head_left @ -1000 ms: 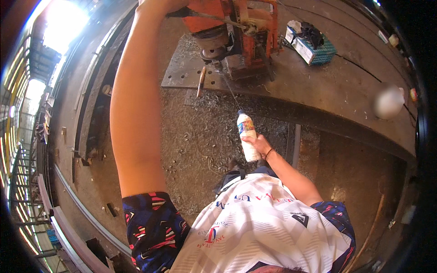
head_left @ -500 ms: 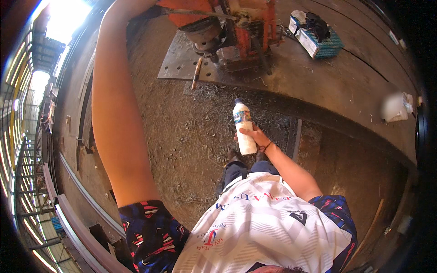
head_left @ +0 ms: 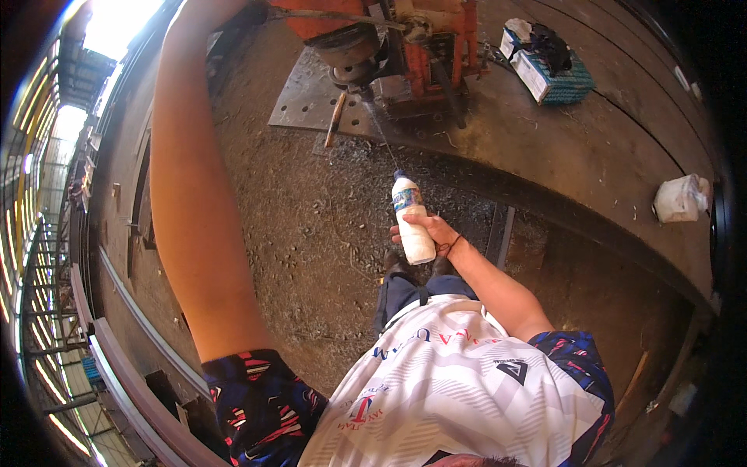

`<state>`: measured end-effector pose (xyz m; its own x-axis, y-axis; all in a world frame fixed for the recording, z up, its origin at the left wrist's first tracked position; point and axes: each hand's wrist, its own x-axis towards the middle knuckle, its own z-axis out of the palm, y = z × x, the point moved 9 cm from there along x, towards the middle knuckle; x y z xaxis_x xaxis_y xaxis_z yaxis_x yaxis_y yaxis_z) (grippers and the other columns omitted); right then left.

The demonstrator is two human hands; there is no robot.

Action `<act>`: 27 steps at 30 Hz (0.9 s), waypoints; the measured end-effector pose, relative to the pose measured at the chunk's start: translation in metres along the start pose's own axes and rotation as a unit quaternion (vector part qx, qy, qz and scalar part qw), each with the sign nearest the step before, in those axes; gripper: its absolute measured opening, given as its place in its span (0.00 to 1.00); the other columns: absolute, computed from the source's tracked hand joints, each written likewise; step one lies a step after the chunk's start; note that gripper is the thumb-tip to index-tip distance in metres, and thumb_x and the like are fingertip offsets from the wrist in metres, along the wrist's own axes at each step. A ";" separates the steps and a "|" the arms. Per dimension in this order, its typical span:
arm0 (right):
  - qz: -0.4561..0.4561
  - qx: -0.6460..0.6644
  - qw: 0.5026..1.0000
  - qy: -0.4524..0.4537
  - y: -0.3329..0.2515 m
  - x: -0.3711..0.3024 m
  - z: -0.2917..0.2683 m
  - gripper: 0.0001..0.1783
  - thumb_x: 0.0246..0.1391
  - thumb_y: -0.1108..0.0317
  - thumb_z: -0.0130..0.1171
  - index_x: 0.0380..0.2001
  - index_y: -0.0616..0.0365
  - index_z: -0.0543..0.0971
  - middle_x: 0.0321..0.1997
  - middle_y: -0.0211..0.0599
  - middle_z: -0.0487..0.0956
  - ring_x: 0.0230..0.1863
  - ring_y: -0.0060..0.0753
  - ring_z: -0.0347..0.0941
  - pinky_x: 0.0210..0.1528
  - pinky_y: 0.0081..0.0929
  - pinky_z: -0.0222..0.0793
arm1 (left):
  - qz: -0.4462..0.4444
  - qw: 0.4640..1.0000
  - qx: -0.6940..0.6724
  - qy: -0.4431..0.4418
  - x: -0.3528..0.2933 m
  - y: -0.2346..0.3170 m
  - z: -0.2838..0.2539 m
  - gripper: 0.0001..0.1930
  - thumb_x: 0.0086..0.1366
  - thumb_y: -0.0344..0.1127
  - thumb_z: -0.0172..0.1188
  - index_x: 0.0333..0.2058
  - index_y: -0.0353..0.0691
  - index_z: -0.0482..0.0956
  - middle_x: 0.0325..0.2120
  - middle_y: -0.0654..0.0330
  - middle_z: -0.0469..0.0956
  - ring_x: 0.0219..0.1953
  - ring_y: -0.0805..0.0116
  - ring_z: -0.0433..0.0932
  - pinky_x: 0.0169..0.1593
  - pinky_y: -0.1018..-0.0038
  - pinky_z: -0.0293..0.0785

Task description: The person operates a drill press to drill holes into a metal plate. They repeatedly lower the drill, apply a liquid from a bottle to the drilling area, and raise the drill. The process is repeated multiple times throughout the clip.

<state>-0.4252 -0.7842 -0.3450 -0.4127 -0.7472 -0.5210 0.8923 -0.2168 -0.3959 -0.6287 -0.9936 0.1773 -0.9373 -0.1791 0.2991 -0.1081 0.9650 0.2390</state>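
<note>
My right hand (head_left: 429,231) is wrapped round a plastic squeeze bottle (head_left: 419,243) of whitish liquid, with a blue cap and a label. The bottle tilts toward the drilling machine (head_left: 354,50), and a thin stream of liquid runs from its cap to the drill bit. That bit meets a steel plate (head_left: 292,105) with several holes. My left arm stretches up to the machine's left side; my left hand (head_left: 222,8) is cut off by the top edge, its fingers hidden. A thin stick-like tool (head_left: 335,119), perhaps a brush, lies on the plate.
A teal and white box (head_left: 566,82) with a dark cloth on it sits on the large steel surface (head_left: 537,148) to the right. Farther right is a white container (head_left: 681,198). Metal shavings cover the ground (head_left: 311,226), and long steel beams (head_left: 128,381) lie at left.
A thin stream of liquid now comes out of the bottle toward the drill bit. The bottle has shifted slightly left. My left arm stays stretched toward the machine.
</note>
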 end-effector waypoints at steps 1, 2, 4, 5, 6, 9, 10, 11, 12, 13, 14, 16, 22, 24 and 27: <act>0.002 -0.002 1.000 -0.001 0.001 0.000 -0.001 0.27 0.55 0.60 0.66 0.52 0.64 0.71 0.44 0.49 0.82 0.40 0.42 0.84 0.35 0.37 0.84 | -0.005 1.000 -0.003 0.000 -0.001 0.000 -0.001 0.27 0.63 0.55 0.61 0.39 0.31 0.83 0.30 0.53 0.84 0.33 0.63 0.82 0.42 0.66 0.77; 0.004 -0.005 1.000 -0.001 0.001 0.001 -0.001 0.27 0.55 0.60 0.66 0.53 0.64 0.71 0.44 0.49 0.82 0.40 0.42 0.84 0.35 0.37 0.84 | -0.010 1.000 -0.007 0.000 -0.002 0.001 -0.002 0.27 0.63 0.55 0.61 0.39 0.31 0.83 0.31 0.53 0.84 0.33 0.63 0.82 0.42 0.66 0.77; 0.003 -0.010 1.000 -0.001 -0.001 0.000 -0.002 0.27 0.55 0.60 0.66 0.53 0.64 0.71 0.44 0.48 0.82 0.40 0.41 0.84 0.36 0.37 0.84 | 0.000 1.000 -0.006 0.002 -0.007 0.009 -0.004 0.27 0.63 0.56 0.61 0.39 0.31 0.83 0.31 0.53 0.84 0.33 0.63 0.82 0.42 0.66 0.77; 0.000 -0.012 1.000 -0.001 -0.003 -0.002 -0.001 0.27 0.55 0.60 0.66 0.52 0.63 0.71 0.44 0.48 0.82 0.41 0.41 0.83 0.36 0.37 0.83 | 0.016 1.000 -0.001 0.003 -0.012 0.016 -0.007 0.27 0.63 0.56 0.61 0.39 0.31 0.83 0.31 0.52 0.84 0.33 0.63 0.82 0.42 0.66 0.77; -0.004 -0.015 1.000 -0.001 -0.005 -0.005 -0.001 0.26 0.56 0.59 0.66 0.52 0.62 0.71 0.44 0.47 0.82 0.41 0.40 0.83 0.37 0.36 0.83 | 0.033 0.999 0.002 0.004 -0.013 0.022 -0.008 0.27 0.63 0.56 0.61 0.39 0.31 0.83 0.31 0.52 0.84 0.33 0.63 0.82 0.42 0.66 0.77; -0.091 -0.038 0.995 -0.010 -0.021 -0.019 0.003 0.26 0.54 0.61 0.68 0.52 0.59 0.71 0.43 0.44 0.82 0.41 0.36 0.82 0.40 0.35 0.82 | -0.012 0.999 0.038 0.017 0.000 0.005 -0.008 0.27 0.63 0.57 0.61 0.38 0.32 0.84 0.30 0.52 0.84 0.32 0.64 0.82 0.42 0.66 0.77; -0.150 -0.063 0.987 0.003 -0.037 -0.030 -0.001 0.25 0.54 0.61 0.68 0.51 0.59 0.72 0.44 0.43 0.82 0.41 0.36 0.82 0.40 0.35 0.81 | -0.007 1.000 0.018 0.011 0.004 0.007 0.000 0.27 0.63 0.57 0.61 0.38 0.32 0.84 0.30 0.53 0.84 0.32 0.64 0.82 0.42 0.66 0.77; -0.208 -0.089 0.974 0.017 -0.054 -0.044 -0.004 0.25 0.54 0.60 0.67 0.51 0.60 0.73 0.44 0.43 0.82 0.41 0.35 0.82 0.40 0.34 0.81 | -0.002 1.000 -0.002 0.005 0.005 0.009 0.007 0.27 0.62 0.57 0.61 0.37 0.32 0.84 0.29 0.53 0.83 0.32 0.65 0.81 0.41 0.66 0.77; -0.265 -0.114 0.957 0.032 -0.069 -0.056 -0.009 0.24 0.54 0.60 0.67 0.50 0.60 0.74 0.44 0.43 0.82 0.41 0.35 0.82 0.41 0.34 0.80 | 0.004 1.000 -0.022 -0.003 0.011 0.009 0.014 0.27 0.62 0.57 0.61 0.36 0.32 0.84 0.29 0.53 0.83 0.31 0.65 0.81 0.41 0.66 0.77; -0.292 -0.129 0.947 0.045 -0.080 -0.066 -0.022 0.25 0.51 0.62 0.69 0.50 0.60 0.73 0.43 0.41 0.82 0.41 0.34 0.81 0.41 0.33 0.79 | 0.132 0.991 0.029 -0.021 0.026 0.003 0.019 0.21 0.60 0.48 0.63 0.45 0.40 0.79 0.32 0.54 0.83 0.33 0.64 0.82 0.40 0.66 0.79; -0.329 -0.146 0.932 0.038 -0.094 -0.081 -0.023 0.30 0.49 0.66 0.71 0.54 0.59 0.70 0.43 0.39 0.81 0.42 0.35 0.81 0.44 0.34 0.79 | 0.250 0.964 0.082 -0.036 0.043 -0.035 0.022 0.25 0.58 0.40 0.66 0.54 0.49 0.73 0.36 0.55 0.82 0.34 0.63 0.83 0.40 0.67 0.81; -0.418 -0.187 0.887 0.049 -0.130 -0.124 -0.015 0.36 0.46 0.70 0.75 0.57 0.58 0.68 0.44 0.38 0.81 0.45 0.36 0.80 0.48 0.36 0.77 | 0.353 0.924 0.140 -0.051 0.053 -0.069 0.028 0.38 0.54 0.29 0.70 0.64 0.57 0.67 0.40 0.56 0.81 0.36 0.63 0.83 0.40 0.69 0.84; -0.393 -0.032 0.904 0.167 -0.126 -0.133 -0.138 0.25 0.51 0.59 0.71 0.48 0.58 0.74 0.40 0.40 0.82 0.41 0.39 0.82 0.44 0.39 0.80 | 0.043 0.996 0.007 -0.079 0.066 -0.058 0.032 0.39 0.53 0.23 0.69 0.64 0.56 0.68 0.41 0.56 0.80 0.36 0.67 0.82 0.39 0.71 0.83; -0.250 0.149 0.938 0.189 -0.080 -0.106 -0.175 0.23 0.59 0.50 0.62 0.47 0.56 0.71 0.35 0.41 0.81 0.33 0.42 0.82 0.33 0.39 0.82 | 0.036 0.997 -0.006 -0.074 0.060 -0.066 0.026 0.33 0.56 0.26 0.66 0.62 0.55 0.71 0.40 0.56 0.81 0.36 0.67 0.82 0.38 0.72 0.82; -0.240 0.047 0.953 0.177 -0.069 -0.104 -0.183 0.23 0.60 0.53 0.61 0.50 0.57 0.72 0.39 0.43 0.81 0.36 0.43 0.83 0.38 0.43 0.83 | -0.006 0.996 -0.028 -0.085 0.040 -0.050 0.023 0.22 0.63 0.32 0.59 0.57 0.50 0.77 0.37 0.55 0.82 0.37 0.67 0.82 0.40 0.72 0.80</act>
<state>-0.4771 -0.5770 -0.4018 -0.7984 -0.2934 -0.5259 0.5912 -0.5480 -0.5918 -0.6682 -1.0448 0.1555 -0.9790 -0.1505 0.1374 -0.1047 0.9498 0.2948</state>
